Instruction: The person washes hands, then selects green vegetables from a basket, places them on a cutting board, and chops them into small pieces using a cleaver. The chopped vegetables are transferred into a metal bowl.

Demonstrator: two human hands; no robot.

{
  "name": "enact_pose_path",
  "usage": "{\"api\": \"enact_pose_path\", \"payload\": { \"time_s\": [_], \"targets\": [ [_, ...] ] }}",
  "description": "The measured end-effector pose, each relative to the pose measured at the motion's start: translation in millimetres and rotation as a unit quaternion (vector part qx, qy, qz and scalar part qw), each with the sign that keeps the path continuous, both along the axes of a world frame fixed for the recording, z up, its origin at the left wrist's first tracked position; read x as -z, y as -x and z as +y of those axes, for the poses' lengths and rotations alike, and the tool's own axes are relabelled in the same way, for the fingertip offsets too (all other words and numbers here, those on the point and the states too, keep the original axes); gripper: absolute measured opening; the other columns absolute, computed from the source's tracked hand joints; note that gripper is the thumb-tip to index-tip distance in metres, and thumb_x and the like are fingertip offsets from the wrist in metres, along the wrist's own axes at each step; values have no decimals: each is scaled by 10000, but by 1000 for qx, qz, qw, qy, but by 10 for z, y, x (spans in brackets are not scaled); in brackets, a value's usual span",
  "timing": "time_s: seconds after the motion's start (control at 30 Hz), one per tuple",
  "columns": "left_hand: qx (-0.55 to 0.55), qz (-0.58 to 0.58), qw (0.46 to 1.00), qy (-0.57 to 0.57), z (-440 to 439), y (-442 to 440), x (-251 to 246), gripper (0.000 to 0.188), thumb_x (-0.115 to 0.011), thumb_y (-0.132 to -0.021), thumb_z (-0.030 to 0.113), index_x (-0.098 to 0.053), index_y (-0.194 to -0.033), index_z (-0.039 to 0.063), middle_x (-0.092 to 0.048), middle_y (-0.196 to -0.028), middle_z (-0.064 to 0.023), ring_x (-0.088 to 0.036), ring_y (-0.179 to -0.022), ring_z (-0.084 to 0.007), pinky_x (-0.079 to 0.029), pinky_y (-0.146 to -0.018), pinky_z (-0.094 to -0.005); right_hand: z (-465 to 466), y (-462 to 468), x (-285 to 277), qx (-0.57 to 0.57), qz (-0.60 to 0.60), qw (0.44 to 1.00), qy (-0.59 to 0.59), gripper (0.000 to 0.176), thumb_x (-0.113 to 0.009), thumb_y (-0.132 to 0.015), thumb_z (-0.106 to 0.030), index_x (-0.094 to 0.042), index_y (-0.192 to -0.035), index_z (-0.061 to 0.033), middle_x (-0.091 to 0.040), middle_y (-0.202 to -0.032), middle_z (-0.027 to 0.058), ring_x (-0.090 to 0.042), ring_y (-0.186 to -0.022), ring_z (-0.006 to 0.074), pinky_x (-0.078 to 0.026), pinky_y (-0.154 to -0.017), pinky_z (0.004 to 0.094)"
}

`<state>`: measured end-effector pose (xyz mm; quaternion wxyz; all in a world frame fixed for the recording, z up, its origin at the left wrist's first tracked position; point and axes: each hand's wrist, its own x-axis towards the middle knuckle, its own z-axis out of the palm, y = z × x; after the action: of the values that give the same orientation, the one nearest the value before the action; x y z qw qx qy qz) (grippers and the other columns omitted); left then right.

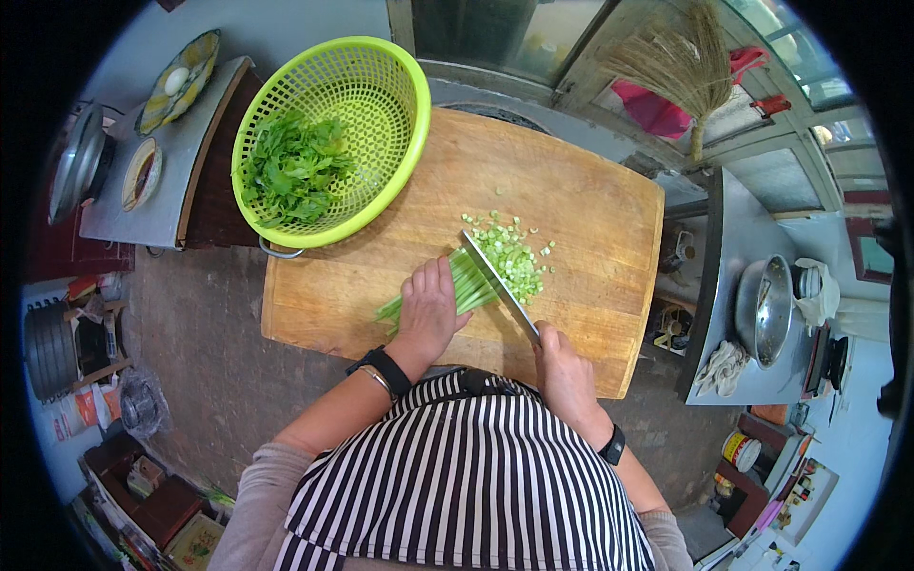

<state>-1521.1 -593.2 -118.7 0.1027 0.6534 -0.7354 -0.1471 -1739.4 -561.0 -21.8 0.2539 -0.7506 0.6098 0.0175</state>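
My left hand [430, 300] presses a bundle of green celery stalks [473, 284] onto a wooden cutting board [571, 193]. Gripped by its handle in my right hand [564, 364] is a kitchen knife [500, 284], its blade across the cut ends of the stalks. Small pieces of chopped celery [515, 260] lie heaped on the blade's far right side, with a few scattered bits around them. Behind my left hand, a lime-green plastic colander [385, 193] rests on the board's back left part and holds leafy greens [293, 168]. My right hand hides the knife's handle.
On the left, a counter [171, 171] bears a small bowl of dark liquid [141, 175] and a patterned plate with an egg [176, 81]. A metal basin [765, 311] and a cloth glove [722, 367] are on the right counter. A straw broom [671, 78] hangs behind the board.
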Motion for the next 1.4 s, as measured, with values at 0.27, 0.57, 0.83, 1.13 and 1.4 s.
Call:
{"api": "enact_pose_path", "payload": {
  "time_s": [0.27,0.57,0.83,1.13,1.4],
  "targets": [
    [-1,-29,999,-43,-21,23,-5,979,-817,-728,370,-316,-1433,-90,-470,-1322,-209,-442,-1230,-345,-373,-1015,-437,-281,-149,117,-25,39,998,-52,240,-496,-943,-69,-420,-1169,-39,-631,-949,258,-662,-758,462,-536,-637,542],
    [-3,-1,1000,-16,-8,19,-23,954,-832,-710,336,-342,-1410,-87,-476,-1310,-212,-457,-1213,-347,-385,-994,-440,-203,-131,371,-29,4,999,15,322,-500,-887,-1,-420,-1199,-22,-615,-930,256,-670,-741,448,-558,-616,506],
    [-1,9,1000,19,15,8,-10,947,-845,-685,330,-370,-1382,-99,-487,-1280,-210,-473,-1189,-348,-395,-981,-434,-24,-98,113,-3,-33,998,58,268,-512,-953,-95,-450,-1212,-65,-620,-931,225,-652,-700,449,-539,-586,516],
    [-2,13,1000,0,-7,6,-8,956,-846,-685,326,-363,-1391,-101,-479,-1295,-214,-464,-1201,-351,-386,-993,-433,4,-107,-25,-5,1,1000,16,234,-485,-944,-72,-437,-1173,-66,-604,-899,224,-643,-683,467,-533,-592,542],
    [-6,0,999,-32,-29,16,-7,958,-845,-695,323,-346,-1408,-78,-465,-1321,-206,-446,-1221,-356,-371,-1013,-449,-235,-217,132,-8,30,997,-69,256,-535,-976,-163,-411,-1176,-62,-627,-956,263,-642,-762,483,-520,-644,556]
  ]
}}
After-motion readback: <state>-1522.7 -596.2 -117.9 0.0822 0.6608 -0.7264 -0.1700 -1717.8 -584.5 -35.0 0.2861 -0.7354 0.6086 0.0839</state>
